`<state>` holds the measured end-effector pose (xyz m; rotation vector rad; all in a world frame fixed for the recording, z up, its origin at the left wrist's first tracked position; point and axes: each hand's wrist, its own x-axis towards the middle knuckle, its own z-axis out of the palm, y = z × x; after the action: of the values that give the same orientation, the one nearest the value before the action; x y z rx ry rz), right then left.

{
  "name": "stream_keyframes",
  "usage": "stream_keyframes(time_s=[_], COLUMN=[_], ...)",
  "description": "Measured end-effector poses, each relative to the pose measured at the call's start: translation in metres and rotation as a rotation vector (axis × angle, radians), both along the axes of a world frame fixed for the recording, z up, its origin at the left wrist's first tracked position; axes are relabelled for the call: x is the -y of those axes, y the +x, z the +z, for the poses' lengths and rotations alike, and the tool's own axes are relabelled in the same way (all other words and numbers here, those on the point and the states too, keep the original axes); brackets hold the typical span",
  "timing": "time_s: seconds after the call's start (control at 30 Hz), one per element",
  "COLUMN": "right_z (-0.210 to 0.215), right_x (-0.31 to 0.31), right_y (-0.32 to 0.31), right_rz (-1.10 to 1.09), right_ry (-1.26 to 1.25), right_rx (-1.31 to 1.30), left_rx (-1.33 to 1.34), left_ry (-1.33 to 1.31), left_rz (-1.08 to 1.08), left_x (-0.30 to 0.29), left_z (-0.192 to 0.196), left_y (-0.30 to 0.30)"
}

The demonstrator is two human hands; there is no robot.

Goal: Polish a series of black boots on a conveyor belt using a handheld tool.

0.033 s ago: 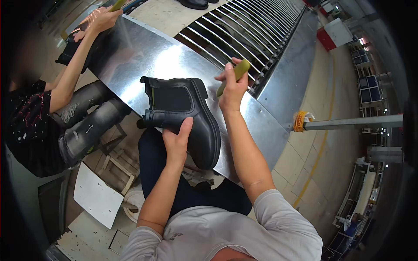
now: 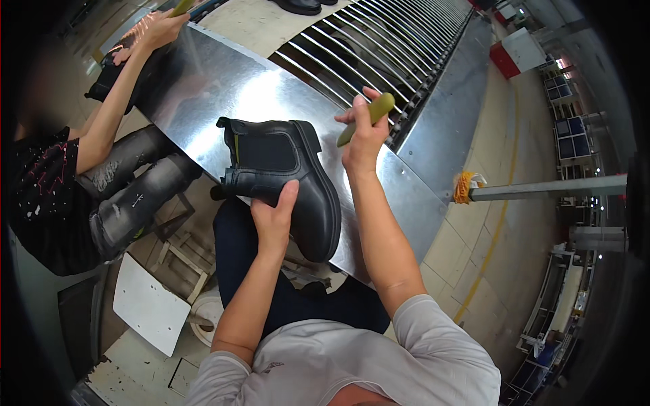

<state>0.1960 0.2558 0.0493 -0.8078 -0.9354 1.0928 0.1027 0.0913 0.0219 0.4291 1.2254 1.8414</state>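
Note:
A black ankle boot [image 2: 308,196] with an elastic side panel lies on its side at the edge of the metal table, its toe toward me. My left hand [image 2: 274,220] grips the boot by its near side, thumb on the leather and the other fingers hidden beneath. Just right of the heel, my right hand [image 2: 365,139] is closed around a slim olive-green tool [image 2: 382,105] with a rounded end. The tool's lower end lies close to the sole, apart from it; its exact kind does not show.
The shiny metal table [image 2: 230,91] meets a roller conveyor [image 2: 379,40]. At the left sits another person, whose hand [image 2: 162,30] holds a similar green tool. More black shoes [image 2: 298,5] stand at the far edge. A metal bar [image 2: 542,189] juts in from the right.
My right hand has shifted slightly to the right with the green tool, which is tilted a little differently. The boot and my left hand look almost the same.

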Motion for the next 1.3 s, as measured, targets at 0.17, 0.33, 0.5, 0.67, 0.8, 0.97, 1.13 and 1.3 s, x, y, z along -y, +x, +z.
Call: stream_keyframes(time_s=[0.17, 0.33, 0.5, 0.67, 0.8, 0.97, 1.13, 1.3], right_z=[0.033, 0.032, 0.026, 0.014, 0.018, 0.018, 0.015, 0.022], right_x=[0.003, -0.003, -0.008, -0.013, 0.007, 0.035, 0.07, 0.116], right_y=[-0.005, -0.038, -0.059, -0.048, -0.027, 0.004, 0.037, 0.054], right_rz=[0.328, 0.446, 0.445, 0.732, 0.828, 0.921, 0.837, 0.72], right_ry=[-0.091, -0.089, -0.015, 0.044, 0.19, 0.156, 0.227, 0.264], right_rx=[-0.338, -0.292, -0.075, -0.069, -0.022, -0.049, -0.121, -0.135], left_rx=[-0.211, -0.245, -0.252, -0.311, -0.272, -0.273, -0.266, -0.291], left_ry=[0.053, 0.087, 0.096, 0.077, 0.07, 0.075, 0.094, 0.111], left_rz=[0.059, 0.089, 0.073, 0.109, 0.106, 0.164, 0.111, 0.129], left_x=[-0.002, -0.001, 0.001, -0.001, 0.001, -0.004, -0.008, -0.014], left_z=[-0.005, -0.003, -0.002, 0.008, 0.007, 0.004, -0.004, -0.003], left_y=[0.001, 0.004, 0.004, 0.005, 0.006, 0.008, 0.008, 0.005])
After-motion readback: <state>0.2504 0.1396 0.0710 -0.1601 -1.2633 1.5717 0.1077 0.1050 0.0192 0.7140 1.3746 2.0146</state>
